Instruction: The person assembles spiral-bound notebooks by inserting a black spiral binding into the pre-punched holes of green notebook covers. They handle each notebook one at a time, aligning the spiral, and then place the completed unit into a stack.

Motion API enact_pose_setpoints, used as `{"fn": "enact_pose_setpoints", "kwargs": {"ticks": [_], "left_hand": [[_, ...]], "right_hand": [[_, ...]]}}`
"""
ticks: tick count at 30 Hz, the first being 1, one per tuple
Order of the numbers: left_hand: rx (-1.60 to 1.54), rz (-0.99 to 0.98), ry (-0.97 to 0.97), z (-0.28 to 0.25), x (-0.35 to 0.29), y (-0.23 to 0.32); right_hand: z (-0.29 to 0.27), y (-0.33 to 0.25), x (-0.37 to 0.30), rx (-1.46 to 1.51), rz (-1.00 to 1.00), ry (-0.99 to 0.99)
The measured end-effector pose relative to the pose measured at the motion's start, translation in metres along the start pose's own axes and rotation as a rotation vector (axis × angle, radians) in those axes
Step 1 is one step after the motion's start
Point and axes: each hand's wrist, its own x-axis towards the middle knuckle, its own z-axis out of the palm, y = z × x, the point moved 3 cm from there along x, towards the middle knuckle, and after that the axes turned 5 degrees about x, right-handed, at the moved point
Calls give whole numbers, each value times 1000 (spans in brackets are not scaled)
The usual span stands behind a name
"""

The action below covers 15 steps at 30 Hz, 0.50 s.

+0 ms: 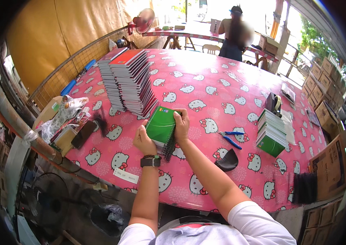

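Observation:
A small stack of green spiral notebooks [160,125] stands in front of me, with black coil binding showing on its sides. My left hand [144,142] is closed on the stack's left side, its fingers partly hidden. At the right edge my right hand [182,124] grips the same stack, thumb on the top cover. Just behind it rise tall piles of notebooks, one with a red cover [127,57] on top. Blue-handled pliers [233,139] and a black curved piece [227,160] lie to the right of my right forearm.
At the right are a row of green notebooks [270,132] and a tape dispenser [274,103]. Plastic bags [67,110] lie at the left edge, a paper strip [126,175] near the front. Cartons [330,157] stand at the right. Another person [234,34] stands at the far table.

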Motion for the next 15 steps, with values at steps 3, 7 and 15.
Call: {"fn": "enact_pose_setpoints", "kwargs": {"ticks": [3, 7, 15], "left_hand": [[9, 41, -1, 11, -1, -6], [-41, 37, -117, -29, 20, -16], [81, 113, 73, -71, -20, 77]], "right_hand": [[-11, 2, 9, -131, -67, -39], [-33, -58, -1, -417, -291, -292], [-289, -269, -31, -1472, -386, 159]]}}
